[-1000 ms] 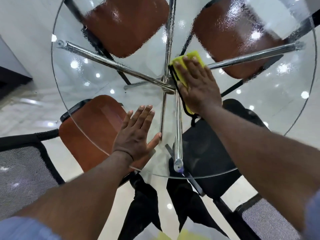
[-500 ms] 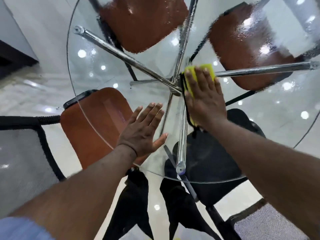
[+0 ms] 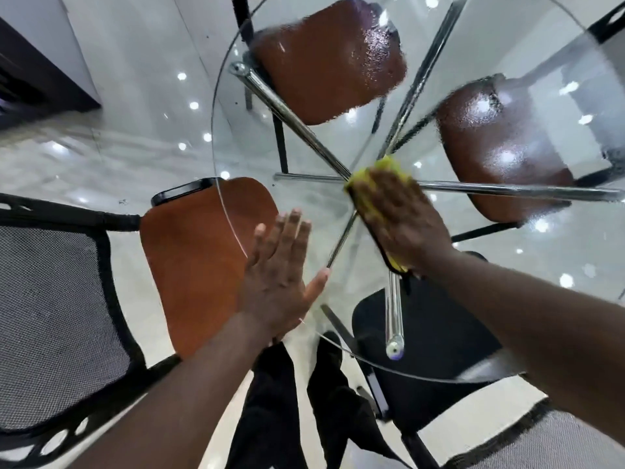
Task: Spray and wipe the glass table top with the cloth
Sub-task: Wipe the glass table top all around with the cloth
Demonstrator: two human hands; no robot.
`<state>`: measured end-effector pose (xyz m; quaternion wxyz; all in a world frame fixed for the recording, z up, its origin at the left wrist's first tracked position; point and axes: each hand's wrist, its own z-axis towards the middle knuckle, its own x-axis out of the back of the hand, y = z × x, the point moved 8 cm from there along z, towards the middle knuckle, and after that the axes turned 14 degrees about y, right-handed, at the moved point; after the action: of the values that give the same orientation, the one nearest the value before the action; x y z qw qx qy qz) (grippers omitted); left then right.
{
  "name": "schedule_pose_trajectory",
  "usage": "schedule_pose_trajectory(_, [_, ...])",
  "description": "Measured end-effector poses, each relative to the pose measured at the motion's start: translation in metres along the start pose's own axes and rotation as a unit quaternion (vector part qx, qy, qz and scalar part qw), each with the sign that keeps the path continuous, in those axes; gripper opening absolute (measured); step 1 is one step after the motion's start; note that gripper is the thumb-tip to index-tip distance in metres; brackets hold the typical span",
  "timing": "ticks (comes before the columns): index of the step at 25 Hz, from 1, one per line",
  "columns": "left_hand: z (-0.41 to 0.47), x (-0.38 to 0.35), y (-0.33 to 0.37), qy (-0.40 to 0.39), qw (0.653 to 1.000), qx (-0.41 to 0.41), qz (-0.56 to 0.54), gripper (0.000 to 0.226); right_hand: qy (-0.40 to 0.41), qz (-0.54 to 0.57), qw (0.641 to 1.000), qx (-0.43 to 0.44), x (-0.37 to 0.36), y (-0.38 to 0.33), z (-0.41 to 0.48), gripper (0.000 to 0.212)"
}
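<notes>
**Cloth pressed flat at the desk's centre**

The right grip lies flat with its fingers straight. It presses the yellow cloth onto the round glass desk top, where the chrome legs meet beneath; motion blurs it. The left grip is spread, straight and holding nothing, and rests flat just inside the near-left rim. Open glass stretches right and far, with wet spray beads on its far part. Compared with half a second ago, both grips keep their places on the glass.
</notes>
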<state>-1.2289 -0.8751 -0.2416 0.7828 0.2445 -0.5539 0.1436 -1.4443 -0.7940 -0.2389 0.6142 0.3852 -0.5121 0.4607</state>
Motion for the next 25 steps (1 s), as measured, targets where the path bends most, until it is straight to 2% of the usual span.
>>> schedule_pose_trajectory(1, [-0.005,0.000,-0.015,-0.008,1.000,0.019,0.017,0.089,0.011,0.000,0.991,-0.136,-0.002,0.013,0.021,0.060])
schedule_pose_trajectory(2, [-0.009,-0.001,-0.026,-0.017,0.999,0.037,0.030,0.090,0.025,0.013,0.958,-0.286,-0.006,0.024,0.036,0.063])
schedule_pose_trajectory(3, [-0.012,-0.001,-0.037,-0.022,0.998,0.054,0.039,0.091,0.037,0.023,0.922,-0.384,-0.013,0.021,0.052,0.064])
schedule_pose_trajectory(4, [-0.015,0.000,-0.043,-0.023,0.997,0.065,0.045,0.092,0.035,0.031,0.906,-0.421,-0.021,0.005,0.068,0.065])
schedule_pose_trajectory(5, [-0.017,0.000,-0.048,-0.025,0.996,0.073,0.045,0.094,0.031,0.034,0.920,-0.390,-0.025,-0.020,0.088,0.065])
schedule_pose_trajectory(7, [-0.024,0.002,-0.060,-0.036,0.995,0.080,0.043,0.098,0.037,0.042,0.976,-0.208,-0.025,-0.084,0.110,0.064])
schedule_pose_trajectory(8, [-0.026,0.004,-0.067,-0.039,0.995,0.085,0.044,0.100,0.036,0.048,0.992,-0.108,-0.022,-0.111,0.106,0.064])
schedule_pose_trajectory(9, [-0.027,0.007,-0.075,-0.041,0.994,0.091,0.045,0.102,0.026,0.054,0.998,-0.028,-0.017,-0.128,0.093,0.064])
schedule_pose_trajectory(11, [-0.026,0.011,-0.090,-0.044,0.993,0.101,0.042,0.105,0.006,0.052,0.997,0.055,-0.010,-0.132,0.060,0.064])
schedule_pose_trajectory(13, [-0.025,0.010,-0.097,-0.057,0.993,0.101,0.028,0.107,0.006,0.027,0.998,0.056,-0.007,-0.103,0.044,0.061])
schedule_pose_trajectory(15, [-0.023,0.008,-0.101,-0.071,0.993,0.090,0.017,0.108,0.022,0.005,0.997,-0.070,-0.011,-0.071,0.072,0.061])
schedule_pose_trajectory(17, [-0.024,0.007,-0.105,-0.075,0.994,0.080,0.000,0.107,0.026,0.028,0.975,-0.220,-0.021,-0.065,0.126,0.066])
schedule_pose_trajectory(18, [-0.024,0.007,-0.108,-0.073,0.994,0.079,-0.016,0.105,0.019,0.042,0.970,-0.239,-0.027,-0.078,0.155,0.068])
schedule_pose_trajectory(21, [-0.024,0.015,-0.120,-0.037,0.991,0.113,-0.061,0.091,-0.003,0.064,0.989,-0.135,-0.038,-0.151,0.193,0.067])
schedule_pose_trajectory(25, [-0.017,0.028,-0.143,0.021,0.967,0.231,-0.105,0.068,-0.003,0.064,0.998,-0.008,-0.017,-0.201,0.121,0.068])
